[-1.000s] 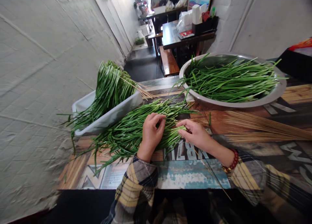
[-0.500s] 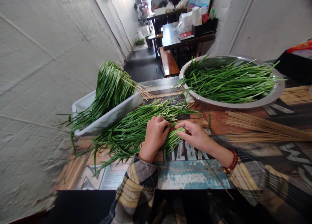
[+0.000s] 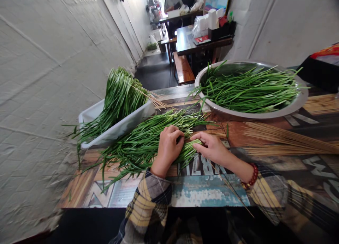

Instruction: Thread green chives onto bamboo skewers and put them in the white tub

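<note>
Garlic chives (image 3: 140,138) lie in a loose heap on the patterned wooden table (image 3: 209,191), pale ends toward the right. My left hand (image 3: 170,146) curls over a small bunch at the heap's near side, fingers closed on the stalks. At that bunch's pale cut ends, my right hand (image 3: 212,148) pinches with thumb and fingers. A thin bamboo skewer (image 3: 233,191) slants from under my right hand toward the table's front edge; its upper end is hidden. I cannot tell whether it pierces the chives.
A white plastic tray (image 3: 119,125) at left holds chives threaded on skewers (image 3: 156,99). A steel basin (image 3: 251,115) at back right holds loose chives. Bare bamboo skewers (image 3: 286,141) lie at right. Beyond are a bench (image 3: 184,69), another table (image 3: 185,39) and a person (image 3: 172,3).
Both hands stay almost exactly where they were on the bunch of chives. The person in the background has shifted slightly.
</note>
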### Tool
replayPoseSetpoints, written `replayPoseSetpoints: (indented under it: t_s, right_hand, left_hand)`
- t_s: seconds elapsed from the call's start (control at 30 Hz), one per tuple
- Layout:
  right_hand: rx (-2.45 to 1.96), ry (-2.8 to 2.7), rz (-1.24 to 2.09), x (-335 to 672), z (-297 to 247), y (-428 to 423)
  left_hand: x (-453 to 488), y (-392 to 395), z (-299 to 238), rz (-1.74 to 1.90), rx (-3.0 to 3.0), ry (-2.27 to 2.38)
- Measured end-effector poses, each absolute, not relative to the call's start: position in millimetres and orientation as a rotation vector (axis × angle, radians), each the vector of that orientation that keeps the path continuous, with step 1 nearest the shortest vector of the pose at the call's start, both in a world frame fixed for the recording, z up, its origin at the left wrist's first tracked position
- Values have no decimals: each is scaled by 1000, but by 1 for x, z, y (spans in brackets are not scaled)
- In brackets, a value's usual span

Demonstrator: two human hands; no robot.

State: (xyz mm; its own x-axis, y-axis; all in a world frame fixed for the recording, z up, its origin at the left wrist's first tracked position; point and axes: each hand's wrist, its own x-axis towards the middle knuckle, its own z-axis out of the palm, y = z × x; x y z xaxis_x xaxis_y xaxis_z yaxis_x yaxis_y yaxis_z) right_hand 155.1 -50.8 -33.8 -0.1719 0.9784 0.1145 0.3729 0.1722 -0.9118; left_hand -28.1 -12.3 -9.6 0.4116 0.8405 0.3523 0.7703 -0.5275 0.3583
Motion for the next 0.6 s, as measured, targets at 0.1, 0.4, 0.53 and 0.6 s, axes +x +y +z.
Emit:
replayPoseSetpoints:
  t_s: [0.1,0.4,0.53,0.6]
  right_hand:
    - [-1301,-1670,986,155,-35,-51]
    - [-1287,-1643,992,155,-35,-50]
    - [-1283,-1635,993,154,-34,-51]
    - [-1281,-1627,993,154,-34,-51]
  left_hand:
    - [-28,-11,-9,905,2395,1369]
    - [-28,-11,-7,1104,2213,1305]
    - [-27,-12,-6,1024,2240,1292]
    - [-28,-12,-7,984,2240,1323]
